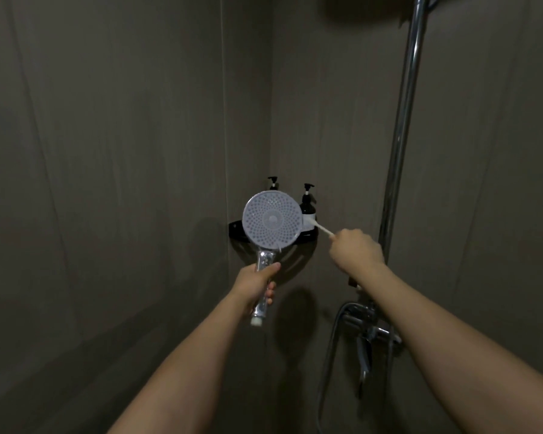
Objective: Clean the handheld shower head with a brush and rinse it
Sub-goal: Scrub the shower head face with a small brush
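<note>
The handheld shower head (272, 218) is held upright in front of the shower corner, its round pale nozzle face turned toward me. My left hand (257, 284) grips its chrome handle below the face. My right hand (355, 246) grips the handle of a thin white brush (318, 226). The brush runs up and to the left, and its tip sits at the right rim of the nozzle face.
A black corner shelf (235, 227) behind the shower head carries two dark pump bottles (308, 202). A chrome riser pipe (402, 133) stands at the right. The mixer tap (369, 327) and the hose (328, 349) are below my right forearm. Dark tiled walls close in on both sides.
</note>
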Motion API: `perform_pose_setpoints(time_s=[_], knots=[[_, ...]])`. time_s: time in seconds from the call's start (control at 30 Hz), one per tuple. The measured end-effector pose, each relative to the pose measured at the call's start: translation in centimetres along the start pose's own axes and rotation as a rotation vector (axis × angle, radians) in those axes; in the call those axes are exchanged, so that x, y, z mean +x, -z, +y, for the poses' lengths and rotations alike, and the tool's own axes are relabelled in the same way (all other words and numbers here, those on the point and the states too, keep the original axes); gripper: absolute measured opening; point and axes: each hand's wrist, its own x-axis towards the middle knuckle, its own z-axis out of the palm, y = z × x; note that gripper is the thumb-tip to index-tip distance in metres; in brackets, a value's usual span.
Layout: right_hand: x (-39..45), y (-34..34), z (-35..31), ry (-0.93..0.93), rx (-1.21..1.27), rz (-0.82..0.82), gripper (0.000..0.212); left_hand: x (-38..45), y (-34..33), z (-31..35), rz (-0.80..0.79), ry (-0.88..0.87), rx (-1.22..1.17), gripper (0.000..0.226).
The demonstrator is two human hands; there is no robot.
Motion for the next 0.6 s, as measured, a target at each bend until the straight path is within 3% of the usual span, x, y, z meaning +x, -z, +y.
perform_pose_setpoints(time_s=[0.13,0.27,0.4,0.53,0.6], knots=[[-0.4,-1.4,-0.2,0.150,0.043,-0.102,0.038,0.0,0.2,0.3,-0.015,0.006,-0.028,0.016],[0.5,-1.6,1.0,0.002,0.177,-0.020,0.040,0.0,0.2,0.4,-0.038,0.015,-0.023,0.016],[0.0,-2.1,0.6,0.096,0.227,-0.239,0.038,0.1,-0.1,0.1,-0.061,0.006,-0.020,0.019],[0.5,-1.7,1.3,0.021,0.340,-0.121,0.039,0.3,-0.3,-0.2,-0.091,0.116,-0.087,0.057],[0.1,-1.1,1.1,0.122,0.374,-0.218,0.042,0.5,-0.4,-0.1,-0.125,0.178,-0.151,0.077]])
